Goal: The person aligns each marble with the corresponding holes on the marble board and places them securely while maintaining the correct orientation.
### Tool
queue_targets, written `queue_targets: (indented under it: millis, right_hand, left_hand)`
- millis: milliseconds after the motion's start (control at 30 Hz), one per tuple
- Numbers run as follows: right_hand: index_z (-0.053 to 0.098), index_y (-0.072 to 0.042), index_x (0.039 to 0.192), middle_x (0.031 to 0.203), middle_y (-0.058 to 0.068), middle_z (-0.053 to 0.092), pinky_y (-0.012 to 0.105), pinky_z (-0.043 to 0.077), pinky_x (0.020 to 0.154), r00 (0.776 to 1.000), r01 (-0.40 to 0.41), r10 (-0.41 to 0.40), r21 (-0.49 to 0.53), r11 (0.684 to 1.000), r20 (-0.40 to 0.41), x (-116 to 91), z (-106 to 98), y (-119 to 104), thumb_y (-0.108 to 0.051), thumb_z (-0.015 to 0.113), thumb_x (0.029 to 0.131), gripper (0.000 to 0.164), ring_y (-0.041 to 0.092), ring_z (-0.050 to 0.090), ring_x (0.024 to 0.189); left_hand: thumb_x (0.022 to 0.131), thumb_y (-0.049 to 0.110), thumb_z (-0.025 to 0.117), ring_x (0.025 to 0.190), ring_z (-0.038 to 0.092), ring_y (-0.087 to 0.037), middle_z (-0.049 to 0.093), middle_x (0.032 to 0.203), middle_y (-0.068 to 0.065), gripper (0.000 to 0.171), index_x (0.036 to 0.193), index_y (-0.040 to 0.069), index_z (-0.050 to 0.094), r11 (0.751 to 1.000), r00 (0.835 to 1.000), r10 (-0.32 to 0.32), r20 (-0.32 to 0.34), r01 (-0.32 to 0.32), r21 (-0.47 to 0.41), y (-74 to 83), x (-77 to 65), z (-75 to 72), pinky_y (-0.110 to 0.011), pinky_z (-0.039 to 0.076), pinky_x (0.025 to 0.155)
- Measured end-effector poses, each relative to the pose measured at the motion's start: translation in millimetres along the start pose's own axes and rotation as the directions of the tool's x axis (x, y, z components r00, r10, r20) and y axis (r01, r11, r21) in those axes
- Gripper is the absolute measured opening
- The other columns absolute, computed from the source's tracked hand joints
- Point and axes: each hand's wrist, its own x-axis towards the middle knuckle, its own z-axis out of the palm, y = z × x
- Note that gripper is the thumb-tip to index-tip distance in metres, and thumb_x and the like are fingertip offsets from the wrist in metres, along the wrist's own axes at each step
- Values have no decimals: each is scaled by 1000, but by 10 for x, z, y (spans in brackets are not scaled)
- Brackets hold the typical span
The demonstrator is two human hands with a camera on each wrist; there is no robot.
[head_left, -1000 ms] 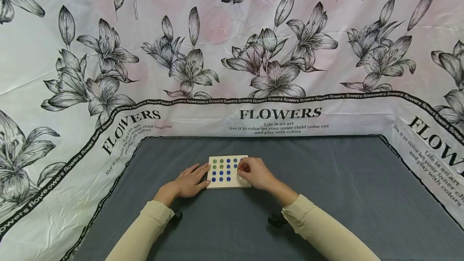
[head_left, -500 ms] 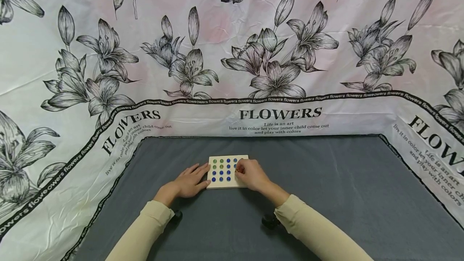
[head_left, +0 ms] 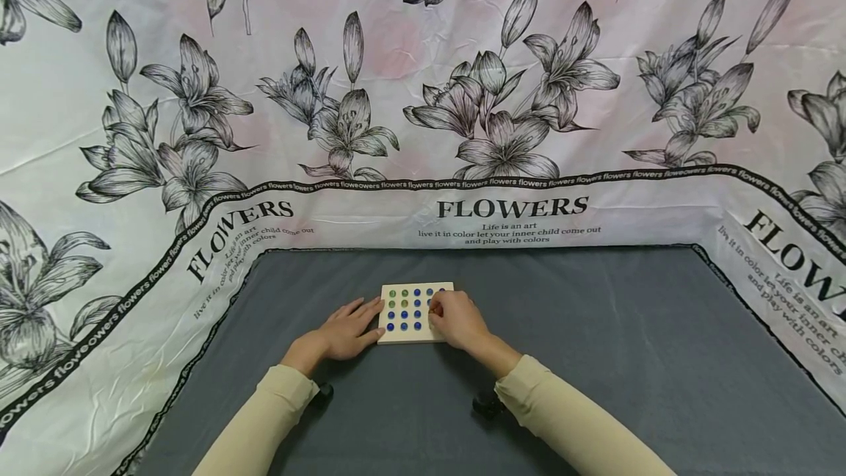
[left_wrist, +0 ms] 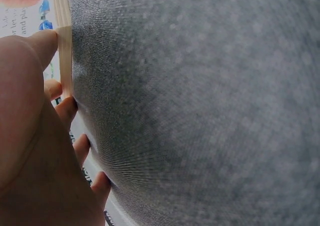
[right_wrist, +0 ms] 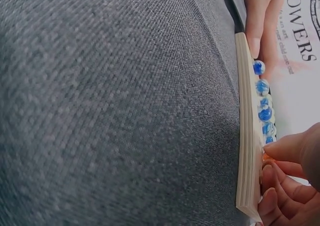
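Note:
A pale wooden board [head_left: 405, 339] lies on the grey cloth with rows of glass marbles standing in it. Green marbles [head_left: 405, 293] fill its far left corner, and blue marbles [head_left: 417, 314] stand in the other visible spots. My left hand [head_left: 344, 331] rests at the board's left side, fingers spread and fairly straight, thumb against the edge. Over the right part of the board, my right hand [head_left: 459, 320] pinches an orange marble [right_wrist: 268, 157] between thumb and fingers, close to the board's surface in the right wrist view. That hand hides some spots on the right side.
Dark grey cloth [head_left: 595, 329] covers the table around the board. Behind stands a white and pink backdrop [head_left: 370, 219] with black flower prints and lettering. A small black object [head_left: 487, 404] shows under the right wrist, another [head_left: 324, 394] by the left.
My right hand has shifted slightly left over the board with the marble, mostly in the first half second. The left hand and the board have stayed in place.

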Motion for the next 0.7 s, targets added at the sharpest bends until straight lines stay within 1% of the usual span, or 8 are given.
queue_targets:
  millis: [100,300,400,500,700]
  right_hand:
    - [75,-7,96,85,1,69,32,52,64,1000,7,-7,-1,1000,3,4,-8,-1,-9,73,95,3,11,60,70]
    - [75,-3,100,87,5,70,34,55,68,996,78,-78,9,997,34,-31,-85,21,-5,73,93,7,15,63,76]
    - [74,-1,105,91,7,70,35,55,69,992,100,-103,38,994,69,-84,-184,21,-3,71,94,12,16,63,77]
    - [73,0,110,95,8,69,34,53,67,988,119,-124,53,991,90,-142,-300,26,-3,71,94,17,15,61,77]
    - [73,0,113,86,2,62,29,47,64,983,152,-154,31,988,98,-213,-512,64,-6,73,94,20,11,54,73]
  left_hand:
    - [111,44,42,157,13,-37,19,171,-4,65,165,15,22,1000,1000,0,-1,0,6,1,8,0,-61,13,124]
    - [111,44,43,157,13,-38,19,171,-5,65,165,15,22,1000,1000,2,0,-2,8,4,17,13,-61,14,124]
    - [111,44,42,157,13,-38,19,171,-5,65,165,15,22,1000,1000,-3,2,3,4,9,15,24,-61,14,124]
    - [111,45,42,157,13,-37,18,171,-4,65,165,15,22,1000,1000,-7,1,7,5,7,9,22,-60,13,124]
    - [111,44,42,157,13,-38,18,171,-5,65,165,14,22,1000,1000,-5,-1,5,7,7,-4,3,-60,13,124]
